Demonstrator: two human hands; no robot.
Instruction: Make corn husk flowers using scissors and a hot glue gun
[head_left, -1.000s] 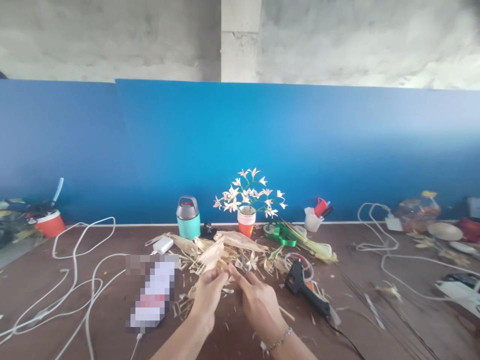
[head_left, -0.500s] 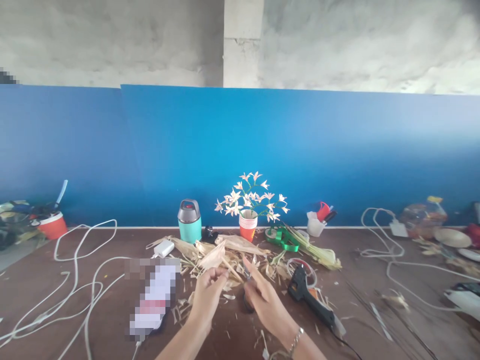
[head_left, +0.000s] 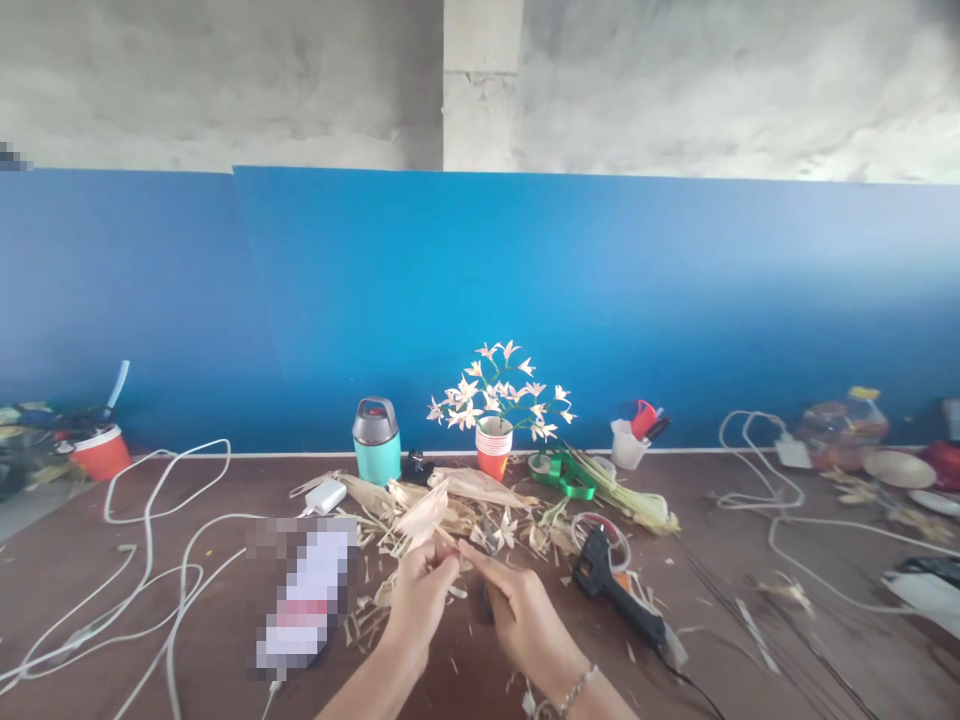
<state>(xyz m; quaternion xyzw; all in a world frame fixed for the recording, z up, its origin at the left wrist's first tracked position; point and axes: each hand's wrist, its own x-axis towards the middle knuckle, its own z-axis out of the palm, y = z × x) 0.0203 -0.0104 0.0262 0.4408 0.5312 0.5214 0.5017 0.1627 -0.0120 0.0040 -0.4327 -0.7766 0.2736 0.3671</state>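
My left hand [head_left: 426,588] is closed, thumb and fingertips pinching a narrow pale strip of dried corn husk [head_left: 445,537]. Close beside it, my right hand [head_left: 529,612] is closed round a pair of scissors [head_left: 490,540]; the grey blades point away from me, and the dark handle is mostly hidden by the palm. The right forefinger reaches across to the husk strip, and the fingertips of both hands nearly meet. Just beyond them spreads a pile of husk pieces [head_left: 480,490], with one broad husk piece [head_left: 421,512] standing up from it.
A red-and-white paper cup [head_left: 493,466] holds pale flowers [head_left: 495,395] behind the pile. A turquoise flask [head_left: 378,458] stands left of it. Nearby are green ribbon [head_left: 574,480], a black glue gun [head_left: 621,605], a blurred-out item [head_left: 307,595] and white cables [head_left: 150,560].
My right hand has moved left and its forefinger now lies at the husk strip by my left fingertips. The strip, which pointed towards the right hand, is now mostly covered by fingers.
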